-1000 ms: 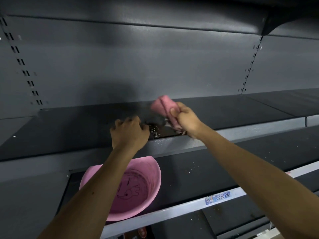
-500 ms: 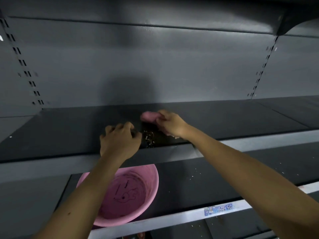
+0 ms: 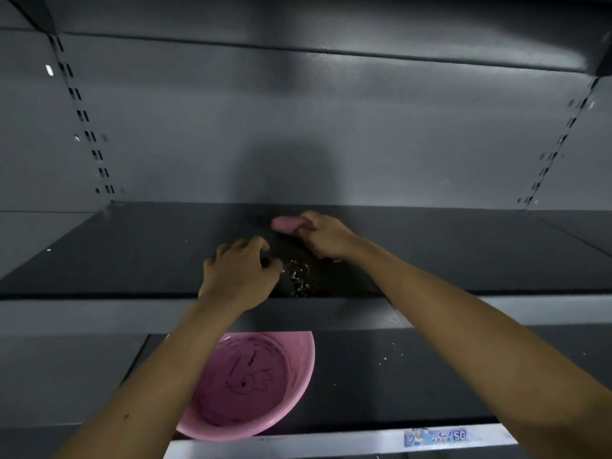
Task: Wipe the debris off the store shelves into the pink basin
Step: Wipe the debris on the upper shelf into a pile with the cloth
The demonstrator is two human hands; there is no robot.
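Note:
A small pile of debris lies near the front edge of the dark upper shelf. My right hand grips a pink cloth and presses it on the shelf just behind the pile. My left hand rests on the shelf to the left of the debris with its fingers curled, and nothing shows in it. The pink basin sits on the lower shelf right below the pile, partly hidden by my left forearm.
A few white specks lie on the lower shelf right of the basin. A price label sits on that shelf's front rail. Slotted uprights run up the grey back panel on both sides.
My right hand has lowered the cloth from lifted to flat on the shelf and moved it back from the front edge. The view has shifted, so the shelf sits more centred.

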